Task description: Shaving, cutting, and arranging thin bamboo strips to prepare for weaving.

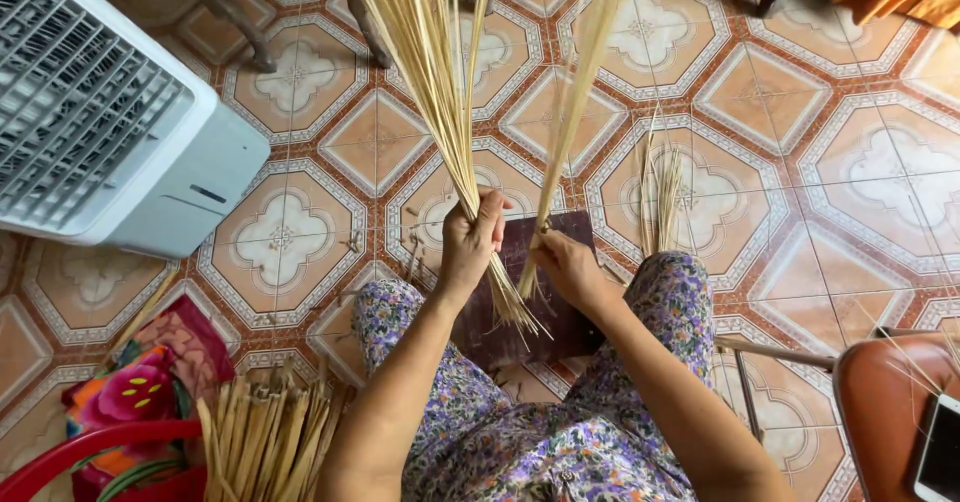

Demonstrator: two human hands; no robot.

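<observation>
A: What is lying around the person?

B: A patterned tile floor [300, 152] is spreading out under everything, with a white fan [100, 122] sitting at the upper left and a dark board [545, 302] lying between the knees, which are covered in flowered cloth

A: What are the hands doing?

B: The left hand [470, 242] is clenching its grip around a thick bundle [425, 72] of pale sticks, which is fanning upward and poking out below the fist. The right hand [565, 267] is pinching a thinner bunch [575, 92] just beside it, above the board

A: Anything else nearby?

B: Loose sticks [660, 197] are lying on the floor past the right knee. Split bamboo strips [265, 442] are standing at the lower left, next to a red basket [90, 452] and a bright floral cloth [150, 372]. A phone [940, 452] is resting on a brown chair [880, 392] at the right edge
</observation>
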